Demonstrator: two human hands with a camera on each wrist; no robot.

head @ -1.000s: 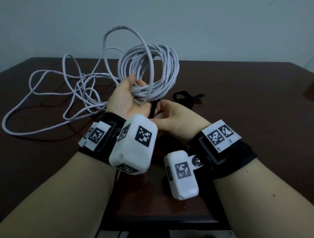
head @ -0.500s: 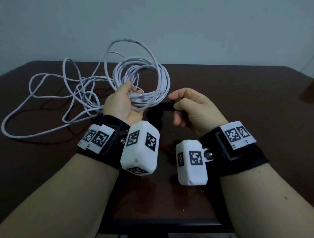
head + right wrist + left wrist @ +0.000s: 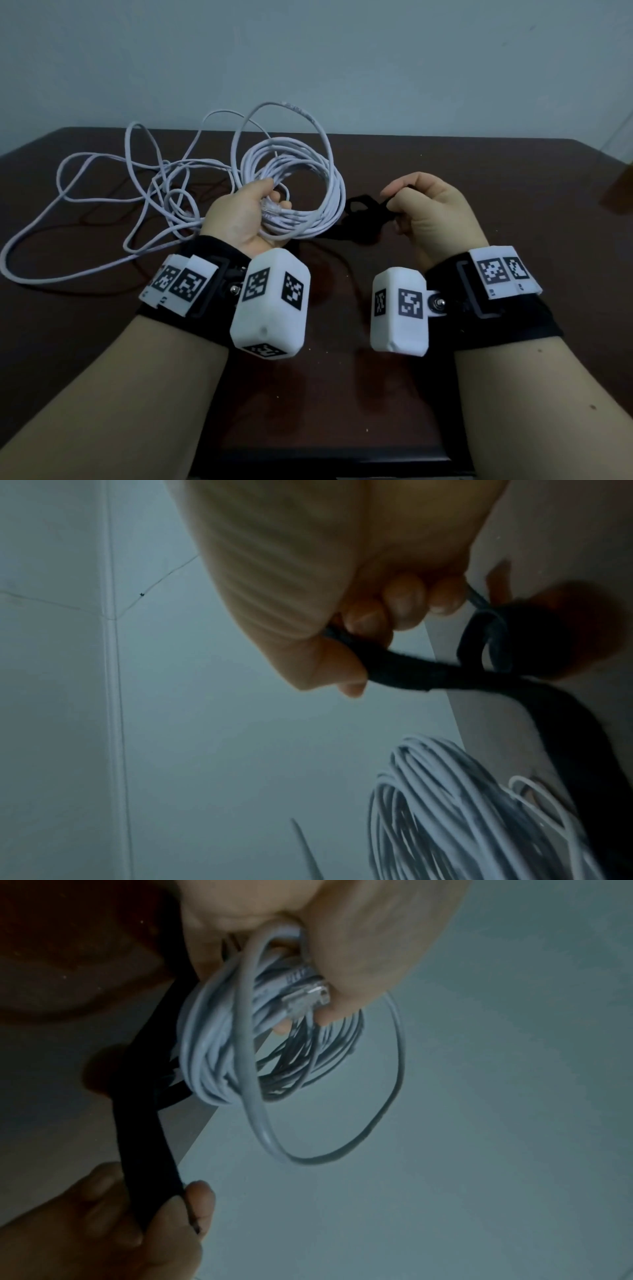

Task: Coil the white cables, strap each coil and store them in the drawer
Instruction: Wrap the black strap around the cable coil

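My left hand (image 3: 250, 212) grips a coil of white cable (image 3: 308, 192) above the dark table, with the clear plug (image 3: 306, 993) pinned under the thumb. A black strap (image 3: 363, 219) runs from under the coil to the right. My right hand (image 3: 424, 212) pinches the strap's free end (image 3: 150, 1177) between thumb and fingers and holds it taut. In the right wrist view the strap (image 3: 411, 669) leaves the curled fingers and passes down beside the coil (image 3: 462, 804). A second white cable (image 3: 102, 205) lies loose and tangled on the table to the left.
The dark wooden table (image 3: 496, 178) stretches back to a plain pale wall (image 3: 342, 61). Its front edge (image 3: 325, 462) runs just below my forearms. Another black strap loop (image 3: 358, 205) lies behind the taut one. No drawer shows in any view.
My right hand came out from under the coil with the strap's end and pulled it to the right. The left hand lowered the coil a little toward the table.
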